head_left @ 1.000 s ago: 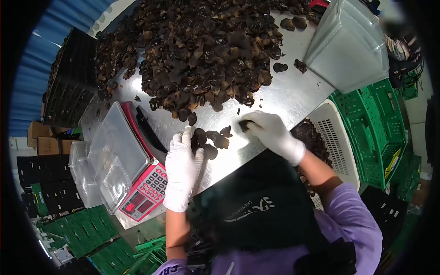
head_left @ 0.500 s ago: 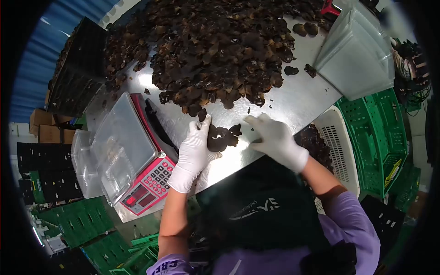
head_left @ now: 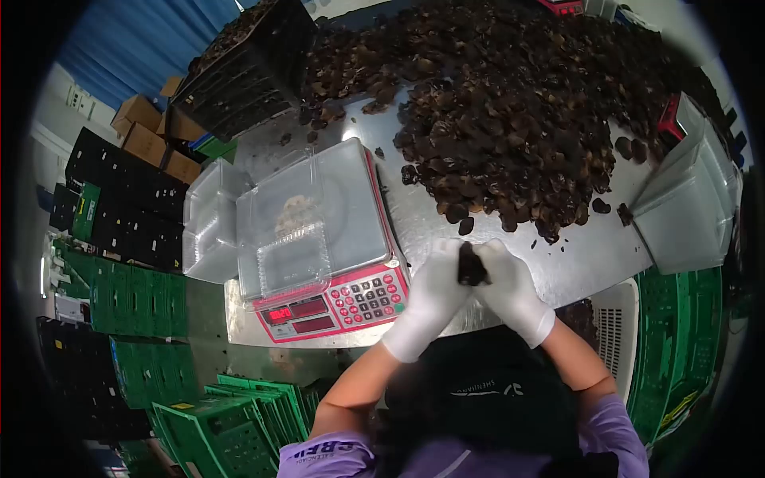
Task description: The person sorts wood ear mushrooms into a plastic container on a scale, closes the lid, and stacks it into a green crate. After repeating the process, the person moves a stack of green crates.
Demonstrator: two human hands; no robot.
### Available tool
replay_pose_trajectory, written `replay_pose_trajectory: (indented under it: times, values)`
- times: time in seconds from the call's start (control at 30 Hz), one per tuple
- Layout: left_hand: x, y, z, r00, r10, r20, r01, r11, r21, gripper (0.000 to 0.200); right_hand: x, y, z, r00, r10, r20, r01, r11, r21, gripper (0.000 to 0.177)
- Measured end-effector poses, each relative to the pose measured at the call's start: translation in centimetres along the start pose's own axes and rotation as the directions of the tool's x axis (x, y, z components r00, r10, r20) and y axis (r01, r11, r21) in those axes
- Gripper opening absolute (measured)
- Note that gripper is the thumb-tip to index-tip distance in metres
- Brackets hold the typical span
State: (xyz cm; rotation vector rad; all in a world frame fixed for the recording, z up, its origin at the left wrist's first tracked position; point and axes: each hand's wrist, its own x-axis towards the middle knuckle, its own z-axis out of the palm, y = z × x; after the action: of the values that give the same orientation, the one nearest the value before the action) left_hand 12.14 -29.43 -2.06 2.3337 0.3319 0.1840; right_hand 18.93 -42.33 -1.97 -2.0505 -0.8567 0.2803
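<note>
My left hand (head_left: 430, 291) and my right hand (head_left: 514, 293), both in white gloves, are brought together over the front of the metal table (head_left: 550, 267). Between them they grip a dark clump of wood ear mushroom (head_left: 472, 269), mostly covered by the fingers. Just beyond lies a big heap of brown-black wood ear mushrooms (head_left: 510, 151). Left of my hands is a red scale (head_left: 368, 301) with a lit red display. On its pan rests an open clear plastic box (head_left: 285, 239).
More clear boxes (head_left: 213, 211) are stacked left of the scale. A tall stack of clear containers (head_left: 692, 203) stands at the table's right edge. Below it are a white basket (head_left: 617, 331) and green crates (head_left: 677, 334). A black crate (head_left: 247, 76) sits at the back left.
My hands, apart before with the mushroom clump in the left, have come together on it. The view has swung left, so the scale and table sit further right in it.
</note>
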Motion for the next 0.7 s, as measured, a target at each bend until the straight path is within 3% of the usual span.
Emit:
replay_pose_trajectory:
  times: [0.03, 0.07, 0.13, 0.17, 0.23, 0.3, 0.33, 0.37, 0.4, 0.43, 0.53, 0.57, 0.6, 0.63, 0.7]
  values:
    - [-0.6, 0.7, -2.0, 0.994, 0.017, -0.11, -0.018, 1.0, -0.011, 0.042, 1.0, -1.2, 0.3, 0.993, -0.114, 0.014, 0.113, 0.993, 0.025, 0.038]
    - [-1.3, 1.0, -4.4, 0.98, 0.043, -0.197, -0.023, 0.995, 0.102, 0.046, 2.0, -3.2, 1.0, 0.989, -0.143, 0.022, 0.143, 0.989, 0.027, 0.042]
    - [-2.1, 1.8, -9.1, 0.928, 0.112, -0.355, -0.016, 0.965, 0.262, 0.051, 4.4, -6.1, 2.1, 0.908, -0.41, 0.085, 0.407, 0.912, 0.043, 0.041]
    - [-2.6, 1.5, -11.4, 0.92, 0.02, -0.392, 0.089, 0.962, 0.257, 0.05, 5.6, -8.0, 3.2, 0.844, -0.536, -0.016, 0.535, 0.838, 0.109, 0.037]
    - [-3.5, -0.8, -14.9, 0.882, -0.017, -0.471, 0.122, 0.974, 0.193, 0.051, 8.3, -12.3, 5.0, 0.855, -0.482, 0.191, 0.499, 0.865, -0.053, 0.034]
    - [-4.1, -4.4, -17.6, 0.88, -0.048, -0.473, 0.175, 0.957, 0.229, 0.054, 10.0, -14.5, 8.1, 0.859, -0.454, 0.236, 0.508, 0.808, -0.298, 0.038]
    - [-4.2, -5.6, -18.4, 0.882, -0.124, -0.454, 0.249, 0.942, 0.225, 0.058, 10.1, -14.1, 8.1, 0.865, -0.445, 0.233, 0.499, 0.811, -0.305, 0.038]
    - [-4.5, -6.7, -19.0, 0.877, -0.201, -0.437, 0.322, 0.92, 0.224, 0.061, 10.1, -13.7, 8.0, 0.84, -0.526, 0.133, 0.54, 0.787, -0.3, 0.041]
    - [-5.2, -8.1, -19.3, 0.884, -0.162, -0.437, 0.338, 0.869, 0.362, 0.072, 10.1, -13.2, 7.7, 0.799, -0.601, 0.034, 0.582, 0.756, -0.3, 0.044]
    - [-5.6, -7.5, -19.5, 0.872, -0.273, -0.406, 0.42, 0.843, 0.337, 0.08, 10.7, -12.6, 6.6, 0.881, -0.452, 0.138, 0.47, 0.811, -0.348, 0.048]
    - [-6.4, -6.3, -18.1, 0.866, -0.205, -0.456, 0.427, 0.778, 0.46, 0.077, 14.0, -6.1, 4.8, 0.945, -0.327, 0.021, 0.28, 0.774, -0.567, 0.04]
    - [-6.5, -6.0, -17.7, 0.881, -0.036, -0.471, 0.304, 0.806, 0.508, 0.075, 14.7, -3.2, 3.9, 0.946, -0.325, 0.011, 0.283, 0.808, -0.517, 0.046]
    - [-6.5, -5.3, -17.1, 0.868, 0.138, -0.478, 0.178, 0.811, 0.558, 0.073, 15.2, 0.3, 3.9, 0.935, -0.354, 0.026, 0.276, 0.681, -0.678, 0.059]
    - [-6.2, -3.7, -15.9, 0.85, 0.154, -0.504, 0.114, 0.881, 0.46, 0.067, 14.6, 2.7, 3.3, 0.961, -0.261, 0.093, 0.252, 0.687, -0.681, 0.066]
    - [-5.8, -1.2, -13.6, 0.899, 0.175, -0.401, -0.047, 0.95, 0.308, 0.061, 11.9, 5.9, 2.3, 0.929, -0.347, 0.126, 0.343, 0.685, -0.643, 0.058]
